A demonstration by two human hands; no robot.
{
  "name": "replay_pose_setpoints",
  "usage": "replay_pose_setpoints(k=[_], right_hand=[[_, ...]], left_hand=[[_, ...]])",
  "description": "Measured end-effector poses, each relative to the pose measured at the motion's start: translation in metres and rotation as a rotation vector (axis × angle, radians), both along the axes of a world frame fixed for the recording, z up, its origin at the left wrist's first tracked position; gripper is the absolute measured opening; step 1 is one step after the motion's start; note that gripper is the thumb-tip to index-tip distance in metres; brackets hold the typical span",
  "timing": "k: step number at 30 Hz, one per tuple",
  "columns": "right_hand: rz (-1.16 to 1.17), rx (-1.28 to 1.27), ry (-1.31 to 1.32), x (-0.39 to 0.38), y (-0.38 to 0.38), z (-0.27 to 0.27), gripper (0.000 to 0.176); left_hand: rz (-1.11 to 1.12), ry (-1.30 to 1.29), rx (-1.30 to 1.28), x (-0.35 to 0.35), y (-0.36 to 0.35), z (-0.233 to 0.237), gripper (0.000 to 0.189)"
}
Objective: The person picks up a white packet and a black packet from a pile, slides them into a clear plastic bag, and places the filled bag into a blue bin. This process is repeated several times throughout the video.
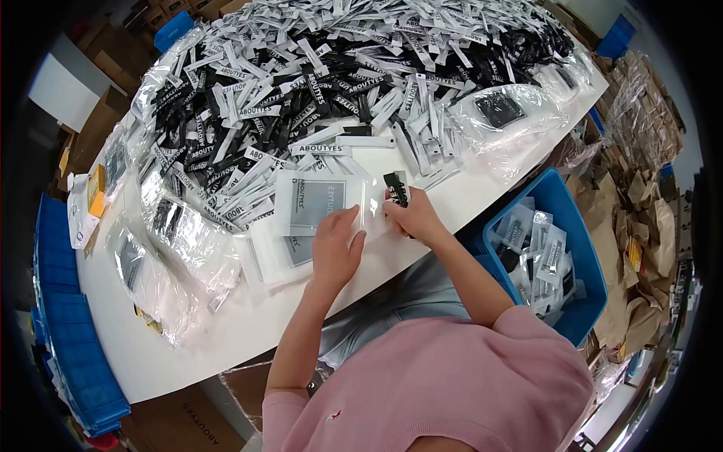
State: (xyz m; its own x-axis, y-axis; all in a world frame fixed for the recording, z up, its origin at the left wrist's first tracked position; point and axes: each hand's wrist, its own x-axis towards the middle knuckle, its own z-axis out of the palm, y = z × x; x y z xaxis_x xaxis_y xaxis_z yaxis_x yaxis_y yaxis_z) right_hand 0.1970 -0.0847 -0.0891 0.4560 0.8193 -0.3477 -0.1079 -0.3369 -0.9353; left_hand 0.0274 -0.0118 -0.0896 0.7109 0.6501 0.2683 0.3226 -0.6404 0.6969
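A clear plastic bag with a grey printed panel [305, 205] lies in front of me, its open end pointing right. My left hand [337, 245] is on its lower right part, fingers stretched out over the film and thumb apart. In my right hand [417, 218] are slim packets, a black ABOUTYES packet [395, 188] uppermost, pinched between thumb and fingers right at the bag's right end. More flat bags [263, 260] are stacked beneath. A white ABOUTYES packet [320, 150] lies just behind the bag.
A large heap of black and white packets [301, 90] covers the far side of the white table [143, 361]. Bulging clear bags [196, 241] lie left and others [520, 124] right. A blue bin [591, 290] of filled bags stands at my right; blue bins [64, 316] line the left.
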Motion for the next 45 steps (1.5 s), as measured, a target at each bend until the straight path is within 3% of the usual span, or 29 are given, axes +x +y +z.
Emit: replay_pose_setpoints(k=[3, 10, 13, 15, 16, 18, 23, 26, 39, 41, 45], right_hand=[[0.038, 0.055, 0.033, 0.003, -0.004, 0.003, 0.016], [0.16, 0.05, -0.237, 0.005, 0.007, 0.007, 0.026], [0.145, 0.065, -0.201, -0.001, 0.008, 0.011, 0.025], [0.178, 0.127, -0.29, -0.009, 0.009, 0.011, 0.024], [0.21, 0.189, -0.378, -0.012, 0.009, 0.013, 0.023], [0.255, 0.215, -0.402, -0.015, 0.011, 0.019, 0.02], [0.395, 0.337, -0.719, -0.02, 0.018, 0.023, 0.017], [0.368, 0.304, -0.654, -0.024, 0.02, 0.028, 0.026], [0.307, 0.412, -0.718, -0.026, 0.019, 0.028, 0.023], [0.269, 0.525, -0.684, -0.028, 0.02, 0.024, 0.023], [0.291, 0.37, -0.55, -0.03, 0.018, 0.032, 0.023]], left_hand=[[-0.037, 0.07, 0.173, 0.005, -0.003, -0.004, 0.046], [-0.007, 0.128, 0.049, 0.004, -0.009, 0.001, 0.052], [0.014, 0.022, -0.144, 0.005, -0.01, 0.002, 0.051], [0.111, -0.285, -0.619, 0.006, -0.008, -0.004, 0.041], [0.112, -0.284, -0.621, 0.006, -0.007, -0.003, 0.041], [0.146, -0.41, -0.857, 0.006, -0.002, 0.003, 0.032], [0.153, -0.337, -0.906, 0.002, 0.007, 0.025, 0.024], [0.174, -0.378, -0.984, 0.003, 0.009, 0.025, 0.022], [0.09, -0.459, -1.125, 0.002, 0.014, 0.032, 0.022], [0.114, -0.475, -1.165, 0.002, 0.017, 0.033, 0.022], [0.172, -0.561, -1.219, 0.006, 0.017, 0.041, 0.021]])
